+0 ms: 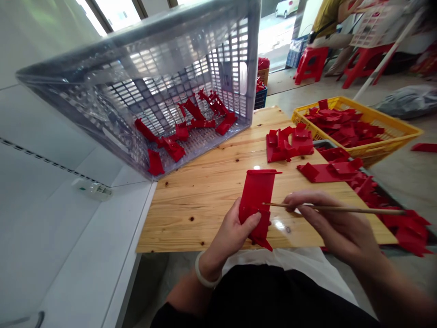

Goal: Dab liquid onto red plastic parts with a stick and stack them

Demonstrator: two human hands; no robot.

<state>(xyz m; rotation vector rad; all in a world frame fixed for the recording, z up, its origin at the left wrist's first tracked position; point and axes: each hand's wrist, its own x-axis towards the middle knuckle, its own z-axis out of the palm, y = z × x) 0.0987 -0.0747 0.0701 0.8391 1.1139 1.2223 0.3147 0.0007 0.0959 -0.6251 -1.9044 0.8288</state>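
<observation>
A flat red plastic part [257, 193] with small raised pieces along its lower half is held over the near edge of the wooden table [205, 196]. My left hand [235, 230] is closed on its lower left side, the thumb lying across its face. In my right hand [327, 223], a long thin wooden stick [362, 210] is pinched between the fingers and points left. Its thin tip meets or almost meets the middle of the red part.
A plastic-lined grey crate [252, 68] with several red parts lies tilted at the back left. More red parts [290, 143] lie on the table's right side. Beyond are a yellow basket [382, 150] and a dark bin, both filled. A seated person [329, 23] is at the back right.
</observation>
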